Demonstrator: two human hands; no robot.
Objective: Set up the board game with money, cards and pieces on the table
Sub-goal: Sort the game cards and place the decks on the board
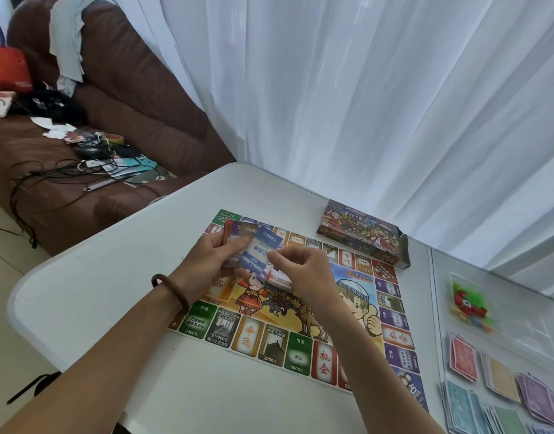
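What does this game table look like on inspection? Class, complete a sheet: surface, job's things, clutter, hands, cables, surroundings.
Surface: white table, game board lying flat on it.
Job's things: cards fanned in hand; paper money in sorted piles at right; bag of pieces beyond them; game box, end flap open.
Clutter: small oddments strewn on sofa seat.
Hands: left hand holds the cards; right hand pinches some of them.
Cables: black cords trail across the sofa.
Surroundings: brown sofa, white curtain, red bag.
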